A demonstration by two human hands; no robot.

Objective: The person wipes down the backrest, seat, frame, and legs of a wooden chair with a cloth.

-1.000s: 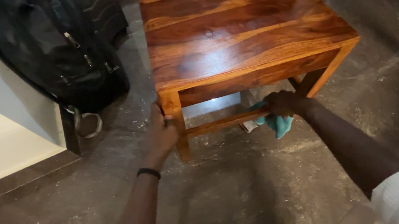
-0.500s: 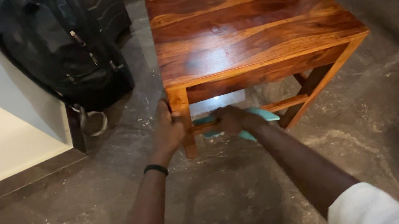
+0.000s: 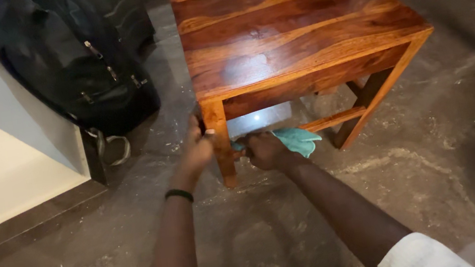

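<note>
The left hand (image 3: 197,149) wraps the near-corner leg (image 3: 223,148) of the wooden table (image 3: 298,35), apparently bracing it. The right hand (image 3: 265,150) presses a teal cloth (image 3: 297,140), bunched in its closed fingers, against the low rail (image 3: 328,121) beside that leg.

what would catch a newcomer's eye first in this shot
The glossy wooden table fills the upper middle, its striped grain catching the light. Below its near edge, the left hand grips the front leg while the right hand presses a teal cloth on the low rail. A black backpack leans against the wall at upper left.
</note>
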